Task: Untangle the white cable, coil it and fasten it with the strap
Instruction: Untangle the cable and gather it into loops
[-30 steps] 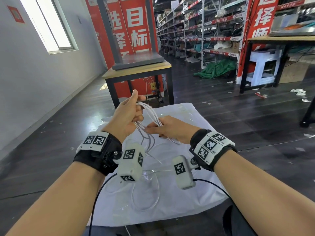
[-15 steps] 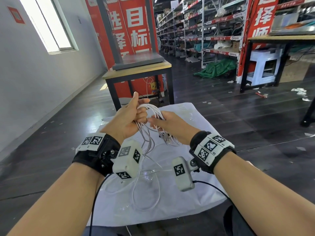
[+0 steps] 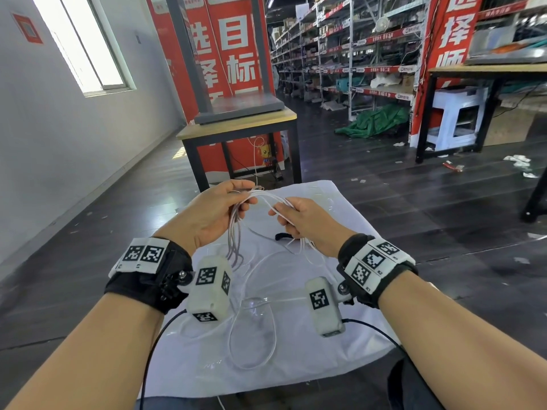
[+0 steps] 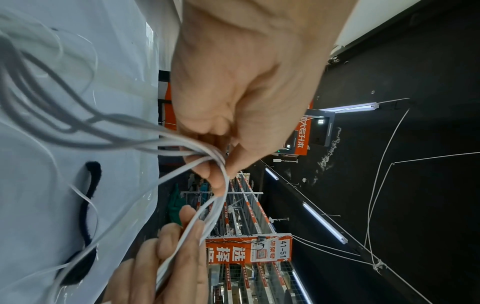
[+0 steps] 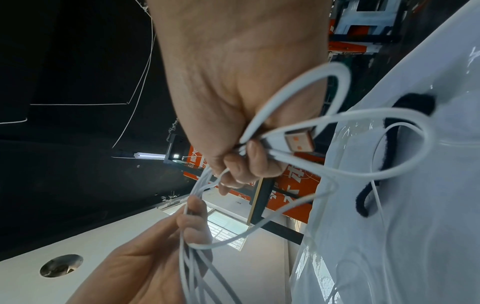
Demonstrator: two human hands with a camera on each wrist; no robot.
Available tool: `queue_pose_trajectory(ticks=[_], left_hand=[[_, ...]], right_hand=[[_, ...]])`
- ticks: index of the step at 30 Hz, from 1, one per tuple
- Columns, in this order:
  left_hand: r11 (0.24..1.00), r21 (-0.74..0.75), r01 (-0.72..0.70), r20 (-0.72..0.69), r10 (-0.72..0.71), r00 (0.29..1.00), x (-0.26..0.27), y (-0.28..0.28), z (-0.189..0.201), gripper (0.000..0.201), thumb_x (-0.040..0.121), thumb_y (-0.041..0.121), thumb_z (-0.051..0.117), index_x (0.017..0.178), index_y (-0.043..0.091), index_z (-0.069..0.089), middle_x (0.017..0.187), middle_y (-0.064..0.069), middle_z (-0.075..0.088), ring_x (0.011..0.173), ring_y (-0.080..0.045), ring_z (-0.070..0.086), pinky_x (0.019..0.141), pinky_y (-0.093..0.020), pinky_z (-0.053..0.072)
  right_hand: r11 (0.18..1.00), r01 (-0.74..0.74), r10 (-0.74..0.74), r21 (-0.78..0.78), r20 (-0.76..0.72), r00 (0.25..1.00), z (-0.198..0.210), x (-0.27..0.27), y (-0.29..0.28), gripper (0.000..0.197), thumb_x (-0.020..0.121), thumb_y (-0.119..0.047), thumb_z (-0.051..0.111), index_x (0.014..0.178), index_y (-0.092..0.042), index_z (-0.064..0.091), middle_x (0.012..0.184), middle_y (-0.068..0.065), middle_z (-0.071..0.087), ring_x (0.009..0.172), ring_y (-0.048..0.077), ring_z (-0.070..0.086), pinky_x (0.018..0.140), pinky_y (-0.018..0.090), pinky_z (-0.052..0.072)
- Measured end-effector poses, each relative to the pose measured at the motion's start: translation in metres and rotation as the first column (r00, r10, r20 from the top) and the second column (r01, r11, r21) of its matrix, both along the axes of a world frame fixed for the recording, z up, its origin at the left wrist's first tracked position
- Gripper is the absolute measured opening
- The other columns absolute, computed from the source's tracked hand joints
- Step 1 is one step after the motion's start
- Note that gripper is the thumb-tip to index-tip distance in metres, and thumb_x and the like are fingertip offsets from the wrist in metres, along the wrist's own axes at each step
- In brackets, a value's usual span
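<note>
two hands: left hand (image 3: pixel 207 214), right hand (image 3: pixel 307 220) pinching one white cable (image 3: pixel 263 198); one black strap (image 3: pixel 282 236) on cloth (image 3: pixel 340 335).

We wear black wrist straps (image 3: pixel 148 279) | white square-coded tags (image 3: pixel 376 261) | white camera pods (image 3: pixel 211 287) | thin black leads (image 3: pixel 157 338).

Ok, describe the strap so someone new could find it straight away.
Start at the white cloth covering the table in front of the person. The strap lies on it beside the right hand, under the raised white cable. It is the only dark, fuzzy strip there; everything round it is white.
</note>
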State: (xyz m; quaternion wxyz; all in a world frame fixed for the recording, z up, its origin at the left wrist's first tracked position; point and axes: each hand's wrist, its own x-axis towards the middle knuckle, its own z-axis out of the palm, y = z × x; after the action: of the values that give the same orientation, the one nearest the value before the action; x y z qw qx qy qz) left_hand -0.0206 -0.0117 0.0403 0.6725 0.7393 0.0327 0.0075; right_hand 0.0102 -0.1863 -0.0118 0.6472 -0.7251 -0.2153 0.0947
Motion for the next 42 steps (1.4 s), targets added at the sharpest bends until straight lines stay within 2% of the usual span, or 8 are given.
queue_pose_trajectory(ticks=[12, 16, 20, 24, 28, 34, 38, 42], left_hand=[[0.988, -0.015, 0.155, -0.155, -0.156, 0.976, -0.007, 0.002, -0.007, 0.021, 0.093, 0.011, 0.056, 0.109, 0.004, 0.067, 0.074, -0.001, 0.067, 0.068, -0.008, 0.061, 0.077, -0.027, 0.054], [0.990, -0.118, 0.078, -0.108, -0.090, 0.990, -0.006, -0.003, -0.010, 0.018, 0.095, 0.004, 0.051, 0.108, 0.000, 0.063, 0.074, -0.004, 0.063, 0.063, -0.008, 0.060, 0.068, -0.025, 0.058], [0.971, -0.240, -0.009, -0.078, -0.010, 0.997, -0.003, -0.017, -0.013, 0.020, 0.099, 0.003, 0.044, 0.109, 0.000, 0.060, 0.075, -0.003, 0.057, 0.065, -0.007, 0.055, 0.066, -0.023, 0.053], [0.952, -0.307, -0.013, -0.069, -0.008, 0.998, -0.001, -0.023, -0.008, 0.022, 0.099, 0.002, 0.044, 0.113, 0.002, 0.060, 0.085, -0.005, 0.067, 0.071, -0.006, 0.062, 0.068, -0.021, 0.055], [0.930, -0.366, -0.027, -0.091, -0.007, 0.996, 0.000, -0.021, -0.006, 0.029, 0.096, -0.001, 0.047, 0.123, 0.005, 0.057, 0.098, -0.010, 0.069, 0.079, -0.011, 0.067, 0.070, -0.025, 0.058], [0.952, -0.306, -0.028, -0.087, 0.001, 0.996, -0.003, -0.021, -0.009, 0.036, 0.091, -0.010, 0.050, 0.121, 0.010, 0.054, 0.092, -0.009, 0.070, 0.080, -0.014, 0.068, 0.069, -0.029, 0.059], [0.979, -0.200, -0.038, -0.047, 0.029, 0.998, -0.003, -0.021, -0.010, 0.036, 0.094, -0.008, 0.045, 0.124, 0.009, 0.056, 0.089, -0.007, 0.069, 0.076, -0.011, 0.066, 0.066, -0.025, 0.056], [0.964, -0.265, -0.034, 0.002, 0.035, 0.999, -0.001, -0.030, -0.007, 0.034, 0.097, -0.009, 0.037, 0.122, 0.006, 0.056, 0.090, -0.011, 0.059, 0.071, -0.010, 0.057, 0.071, -0.024, 0.053]], right_hand=[[0.996, 0.084, -0.083, 0.028, -0.028, 0.996, -0.003, 0.002, 0.000, 0.024, 0.102, -0.019, 0.041, 0.097, -0.005, 0.059, 0.063, 0.000, 0.035, 0.043, 0.003, 0.029, 0.043, 0.012, 0.027], [0.999, 0.022, -0.021, 0.023, -0.050, 0.999, -0.004, -0.003, 0.002, 0.025, 0.101, -0.027, 0.042, 0.097, -0.008, 0.057, 0.065, -0.001, 0.035, 0.050, 0.007, 0.029, 0.045, 0.014, 0.027], [0.992, -0.116, 0.116, -0.041, 0.004, 0.993, -0.003, -0.005, 0.006, 0.024, 0.093, -0.033, 0.059, 0.088, -0.012, 0.050, 0.065, -0.002, 0.037, 0.054, 0.009, 0.032, 0.052, 0.020, 0.031], [0.990, -0.124, 0.129, -0.074, 0.066, 0.989, -0.003, -0.001, 0.009, 0.026, 0.087, -0.026, 0.068, 0.097, -0.003, 0.060, 0.071, 0.004, 0.053, 0.063, 0.016, 0.046, 0.060, 0.029, 0.039], [0.986, -0.123, 0.130, -0.113, 0.058, 0.990, -0.004, 0.002, 0.006, 0.012, 0.084, -0.011, 0.069, 0.093, -0.008, 0.061, 0.073, 0.005, 0.056, 0.065, 0.015, 0.050, 0.066, 0.031, 0.043], [0.981, -0.125, 0.129, -0.150, 0.019, 0.991, -0.002, -0.001, 0.002, 0.008, 0.087, -0.004, 0.062, 0.091, -0.009, 0.057, 0.072, 0.005, 0.054, 0.057, 0.010, 0.047, 0.056, 0.020, 0.038], [0.979, -0.072, 0.074, -0.191, 0.006, 0.997, -0.005, 0.002, 0.000, 0.015, 0.094, -0.015, 0.053, 0.078, -0.013, 0.053, 0.071, 0.004, 0.047, 0.062, 0.014, 0.040, 0.058, 0.021, 0.035], [0.977, -0.123, 0.123, -0.176, -0.006, 0.992, -0.006, -0.001, 0.003, 0.036, 0.091, -0.038, 0.060, 0.098, -0.003, 0.060, 0.078, 0.007, 0.047, 0.069, 0.017, 0.041, 0.064, 0.025, 0.037]])
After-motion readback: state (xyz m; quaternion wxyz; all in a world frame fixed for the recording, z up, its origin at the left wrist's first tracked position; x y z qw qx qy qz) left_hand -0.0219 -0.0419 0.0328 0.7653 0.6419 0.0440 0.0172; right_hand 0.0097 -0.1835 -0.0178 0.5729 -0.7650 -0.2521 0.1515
